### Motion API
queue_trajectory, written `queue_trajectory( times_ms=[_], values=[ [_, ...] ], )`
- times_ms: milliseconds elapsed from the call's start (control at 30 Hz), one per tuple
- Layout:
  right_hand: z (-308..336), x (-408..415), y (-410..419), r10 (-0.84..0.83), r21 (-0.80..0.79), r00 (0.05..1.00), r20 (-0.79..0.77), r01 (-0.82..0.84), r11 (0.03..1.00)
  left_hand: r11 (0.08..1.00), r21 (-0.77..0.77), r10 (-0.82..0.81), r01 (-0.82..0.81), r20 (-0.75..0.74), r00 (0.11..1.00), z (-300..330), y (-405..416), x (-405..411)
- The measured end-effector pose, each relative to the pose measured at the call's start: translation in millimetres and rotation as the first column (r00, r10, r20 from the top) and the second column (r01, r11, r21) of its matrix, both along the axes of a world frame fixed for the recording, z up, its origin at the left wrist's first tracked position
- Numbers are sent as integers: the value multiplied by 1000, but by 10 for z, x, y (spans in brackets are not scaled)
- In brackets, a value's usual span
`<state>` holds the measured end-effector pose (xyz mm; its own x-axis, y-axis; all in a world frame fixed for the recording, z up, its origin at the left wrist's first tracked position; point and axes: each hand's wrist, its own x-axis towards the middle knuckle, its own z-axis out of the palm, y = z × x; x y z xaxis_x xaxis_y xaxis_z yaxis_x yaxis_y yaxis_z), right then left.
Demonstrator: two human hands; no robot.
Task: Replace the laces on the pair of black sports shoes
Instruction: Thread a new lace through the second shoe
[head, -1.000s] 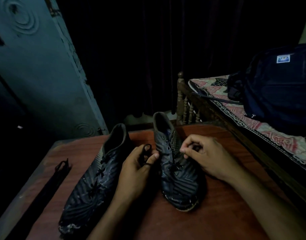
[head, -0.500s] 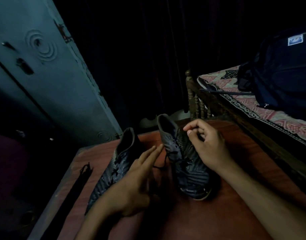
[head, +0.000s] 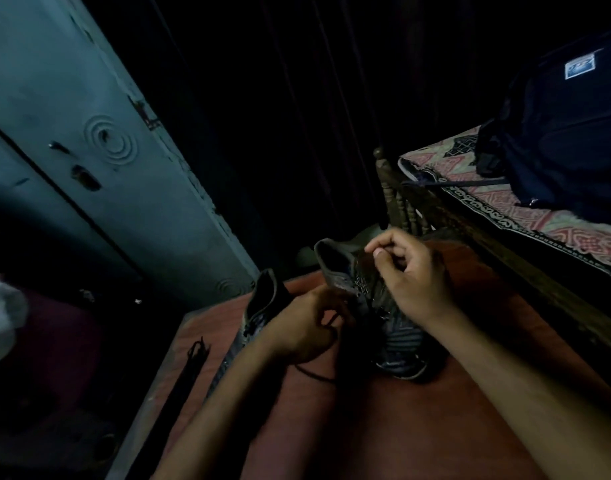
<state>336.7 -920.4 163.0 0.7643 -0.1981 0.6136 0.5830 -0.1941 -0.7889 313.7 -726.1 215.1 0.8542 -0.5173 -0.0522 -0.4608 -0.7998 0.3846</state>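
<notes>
Two black sports shoes stand side by side on a reddish wooden table [head: 470, 393]. The right shoe [head: 397, 337] has its opening toward the far side. My right hand [head: 414, 278] hovers over its tongue, fingertips pinched on a lace end. The left shoe [head: 259, 306] is partly hidden by my left hand [head: 307, 327], which grips a black lace [head: 314, 374] between the two shoes; a loop of it trails onto the table. A bundle of spare black laces [head: 189, 372] lies at the table's left edge.
A wooden bed frame [head: 504, 244] with a patterned sheet runs along the right side, with a dark backpack [head: 567, 133] on it. A blue-grey metal door [head: 99, 161] stands at the left. The background is dark.
My left hand went from spread open beside the shoe to gripping the lace between the shoes. My right hand stays pinched over the right shoe. The camera tilted a bit.
</notes>
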Motion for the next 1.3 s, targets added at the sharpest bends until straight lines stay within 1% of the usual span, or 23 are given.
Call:
queue_trajectory(
  times_ms=[33,67,100,133,167,200,233,300,367,433,500,567,600,667,733,800,833,967,1033,1100,1200,1233,1300],
  values=[
    [-11,41,-46,-23,27,1000,2,23,999,999,35,13,-13,14,1000,20,43,5],
    [-23,72,-79,-40,48,999,-3,40,998,998,51,29,-33,78,996,24,75,24],
    [-40,92,-93,-44,56,999,-10,44,997,997,47,50,-59,176,983,22,78,38],
    [-48,98,-83,-41,51,999,-15,42,998,997,13,70,-76,261,963,19,52,45],
    [-53,88,-59,-30,42,999,-15,31,999,996,-60,78,-63,291,954,18,-4,42],
    [-57,73,-26,-20,32,1000,-14,20,999,990,-142,66,-29,264,962,18,-73,33],
    [-50,47,8,-4,27,1000,-7,4,1000,980,-199,41,-1,201,979,22,-152,24],
    [-45,13,42,16,25,1000,5,-16,1000,967,-254,20,4,92,996,18,-287,9],
    [-50,26,17,-18,13,1000,14,17,1000,921,-388,20,-32,-34,999,31,-350,-23],
    [-78,73,-49,-77,7,997,16,77,997,872,-486,2,-57,-114,994,49,-311,-27],
    [-134,142,-135,-127,24,992,-10,127,992,891,-452,-12,-41,-114,993,47,-195,-61],
    [-203,212,-213,-160,60,985,-57,163,985,941,-333,41,-67,-85,996,-24,-62,-111],
    [-226,242,-226,-152,78,986,-74,157,984,945,-308,96,-110,-63,993,-78,2,-124],
    [-226,255,-192,-105,88,992,-69,111,990,900,-399,166,-178,-67,984,-142,25,-155],
    [-172,193,-55,-24,60,998,-61,27,998,868,-480,118,-124,-43,992,-101,-103,-140],
    [-134,117,90,69,48,996,-61,-66,997,874,-483,46,-57,-35,998,-30,-280,-141],
    [-138,104,119,95,57,994,-57,-92,994,874,-482,49,-57,-29,998,-4,-353,-144],
    [-133,167,-5,59,88,998,-35,-56,995,798,-582,174,-154,-21,985,-96,-361,-100],
    [-131,203,-66,49,91,998,-49,-45,995,798,-582,216,-155,35,976,-134,-274,-106],
    [-175,242,-100,31,83,998,-62,-26,996,780,-601,249,-173,45,967,-176,-143,-145],
    [-234,292,-165,-12,136,996,-85,23,990,670,-677,337,-305,-89,937,-293,153,-260],
    [-238,288,-188,-24,163,995,-100,40,986,648,-684,347,-334,-125,929,-337,254,-314],
    [-228,278,-216,-42,192,993,-115,63,979,653,-665,368,-363,-140,919,-429,418,-395]
  ],
)
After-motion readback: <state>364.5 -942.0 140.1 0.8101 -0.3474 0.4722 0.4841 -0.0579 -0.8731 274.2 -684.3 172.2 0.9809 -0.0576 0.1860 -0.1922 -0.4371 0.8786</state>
